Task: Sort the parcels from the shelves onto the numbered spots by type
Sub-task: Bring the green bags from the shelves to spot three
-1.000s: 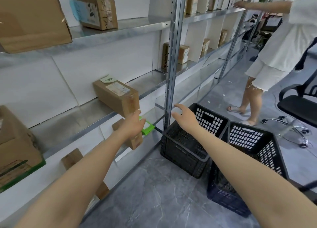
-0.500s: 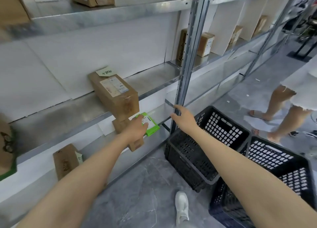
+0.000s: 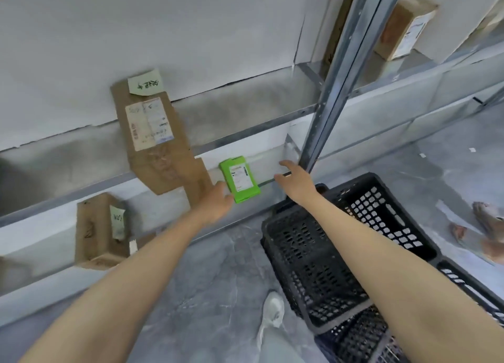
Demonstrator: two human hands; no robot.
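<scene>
Two hands reach toward the lowest shelf (image 3: 256,208).

- Left hand (image 3: 215,205): fingertips rest against the near left corner of the green parcel (image 3: 240,181). Whether the grip closes on it cannot be told.
- Right hand (image 3: 296,181): grip wide, fingers straight and spread, holding nothing. It is just right of the parcel, by the foot of the steel upright (image 3: 335,89).
- Green parcel: lies flat on the lowest shelf, white label up.
- One brown labelled box (image 3: 152,141): on the shelf above, overhanging its front edge, with a green note at its far end.
- One brown box (image 3: 95,231): further left on the lowest shelf.
- Two black crates on the grey floor: the nearer crate (image 3: 341,240) is under the right forearm, and the second crate (image 3: 463,283) is just beside it.
- One white shoe (image 3: 272,313): beside the nearer crate.
</scene>
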